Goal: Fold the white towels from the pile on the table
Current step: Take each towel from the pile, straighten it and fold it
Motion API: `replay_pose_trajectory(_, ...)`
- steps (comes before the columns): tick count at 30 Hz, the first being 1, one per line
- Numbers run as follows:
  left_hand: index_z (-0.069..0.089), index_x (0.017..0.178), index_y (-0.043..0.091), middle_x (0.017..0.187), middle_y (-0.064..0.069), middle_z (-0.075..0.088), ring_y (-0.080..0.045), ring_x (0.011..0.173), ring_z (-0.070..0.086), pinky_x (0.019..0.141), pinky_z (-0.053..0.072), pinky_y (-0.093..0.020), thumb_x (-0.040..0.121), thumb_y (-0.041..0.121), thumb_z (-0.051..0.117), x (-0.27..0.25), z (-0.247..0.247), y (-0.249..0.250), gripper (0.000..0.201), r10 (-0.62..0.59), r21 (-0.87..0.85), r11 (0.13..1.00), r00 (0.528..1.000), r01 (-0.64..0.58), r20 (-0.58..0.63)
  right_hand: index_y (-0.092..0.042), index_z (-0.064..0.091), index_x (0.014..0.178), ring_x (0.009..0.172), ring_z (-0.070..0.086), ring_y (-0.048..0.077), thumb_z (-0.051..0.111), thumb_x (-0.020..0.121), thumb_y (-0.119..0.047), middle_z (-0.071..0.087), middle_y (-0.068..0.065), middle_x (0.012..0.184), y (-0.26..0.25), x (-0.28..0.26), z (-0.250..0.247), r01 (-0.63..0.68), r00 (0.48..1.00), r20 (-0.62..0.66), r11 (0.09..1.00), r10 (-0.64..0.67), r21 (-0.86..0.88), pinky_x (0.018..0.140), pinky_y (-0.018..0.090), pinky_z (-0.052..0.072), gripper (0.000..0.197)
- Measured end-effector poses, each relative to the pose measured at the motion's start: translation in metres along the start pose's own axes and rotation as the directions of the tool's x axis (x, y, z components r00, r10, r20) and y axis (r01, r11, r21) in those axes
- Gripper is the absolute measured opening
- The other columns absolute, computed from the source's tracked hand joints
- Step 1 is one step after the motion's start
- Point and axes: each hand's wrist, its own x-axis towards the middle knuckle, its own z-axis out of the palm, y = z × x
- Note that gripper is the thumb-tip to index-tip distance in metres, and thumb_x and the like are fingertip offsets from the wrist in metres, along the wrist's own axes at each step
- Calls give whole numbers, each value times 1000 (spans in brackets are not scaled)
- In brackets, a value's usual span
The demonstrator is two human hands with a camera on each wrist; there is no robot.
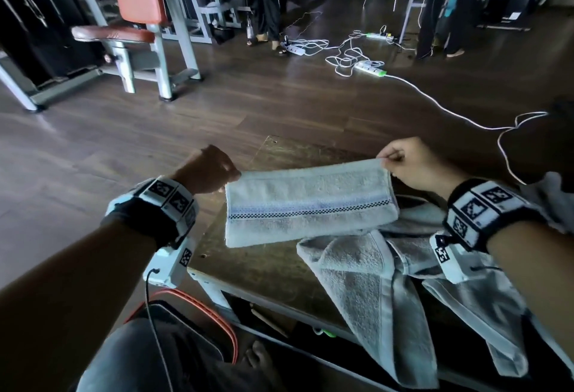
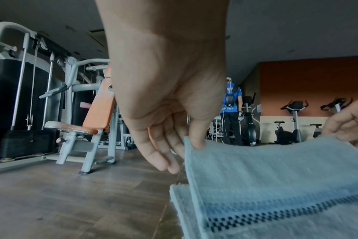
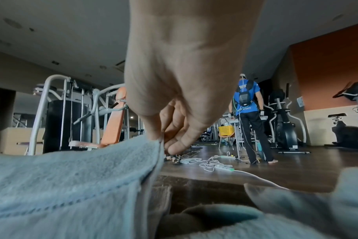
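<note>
A white towel [image 1: 310, 205] with a blue stripe and a dark checked band is folded into a long strip and held just above the brown table [image 1: 273, 267]. My left hand [image 1: 214, 171] pinches its far left corner; in the left wrist view the thumb [image 2: 197, 139] presses on the towel [image 2: 276, 186] edge. At the far right corner my right hand [image 1: 403, 161] pinches the cloth, and the right wrist view shows the fingers [image 3: 153, 131] nipping the towel [image 3: 71, 186] hem. Loose white towels [image 1: 388, 292] lie in a pile at the table's right.
A towel from the pile hangs over the table's near edge [image 1: 372, 314]. Beyond the table lie wooden floor, white cables and power strips [image 1: 369, 67]. A gym machine with an orange seat [image 1: 133, 28] stands far left. A person in a blue shirt [image 3: 247, 113] stands further off.
</note>
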Motion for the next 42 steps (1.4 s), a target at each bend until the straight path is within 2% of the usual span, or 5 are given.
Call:
replay_pose_trajectory(9, 73, 82, 20, 76, -4, 69, -19, 67, 59, 59, 38, -21, 82, 27, 70, 40, 53, -33, 7, -54, 124, 991, 998, 58, -34, -12, 69, 72, 85, 66, 25, 61, 86, 1, 68, 4, 81, 19, 55, 59, -122, 981, 114, 954, 158, -273, 78, 36, 55, 21)
replay_pose_trajectory(19, 68, 100, 14, 90, -7, 69, -15, 69, 58, 53, 38, -17, 77, 21, 80, 29, 55, -33, 27, -31, 122, 992, 997, 40, -76, 10, 67, 87, 91, 66, 44, 64, 83, -4, 68, 29, 98, 16, 46, 54, -103, 972, 162, 927, 171, -361, 56, 38, 46, 14)
replay_pose_trajectory(22, 64, 118, 11, 104, -14, 70, -25, 87, 66, 73, 46, -21, 84, 22, 72, 21, 53, -25, 37, -5, 122, 992, 999, 11, -51, -1, 67, 73, 84, 67, 35, 66, 80, -4, 71, 17, 85, 5, 34, 38, -83, 986, 111, 950, 121, -300, 68, 39, 54, 7)
replay_pose_trajectory(25, 71, 109, 9, 101, -16, 71, -31, 90, 68, 72, 47, -26, 88, 27, 68, 10, 55, -22, 28, -9, 155, 988, 1000, 12, -20, -20, 59, 65, 77, 64, 22, 65, 79, -4, 67, -1, 76, -8, 18, 28, -46, 995, 75, 962, 68, -269, 69, 32, 52, 22)
replay_pose_trajectory(42, 75, 96, 6, 89, -15, 71, -29, 79, 65, 65, 41, -23, 81, 18, 73, 6, 58, -31, 20, 42, 141, 990, 993, -26, -111, -22, 60, 73, 71, 61, 15, 70, 83, -10, 65, -5, 76, -4, -2, 34, -69, 997, 2, 968, 71, -240, 56, 24, 44, 18)
